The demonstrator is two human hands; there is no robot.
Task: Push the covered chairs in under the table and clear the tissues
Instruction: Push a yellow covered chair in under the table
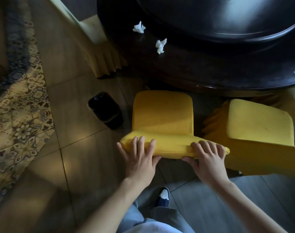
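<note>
A chair in a yellow cover (pixel 162 113) stands in front of me, its seat a little short of the dark round table (pixel 185 71). My left hand (pixel 140 157) grips the left end of its backrest top, fingers over it and thumb underneath. My right hand (pixel 207 157) grips the right end the same way. A second yellow covered chair (pixel 259 125) stands to the right, its front under the table edge. Two crumpled white tissues lie on the table, one tissue (pixel 139 27) farther back and another tissue (pixel 161 45) nearer.
A black waste bin (pixel 106 110) stands on the tiled floor left of the chair. A third covered chair (pixel 99 52) is at the table's left side. A patterned rug (pixel 20 101) covers the floor at far left. A dark turntable (pixel 227 19) sits on the table. My shoe (pixel 164 196) is below.
</note>
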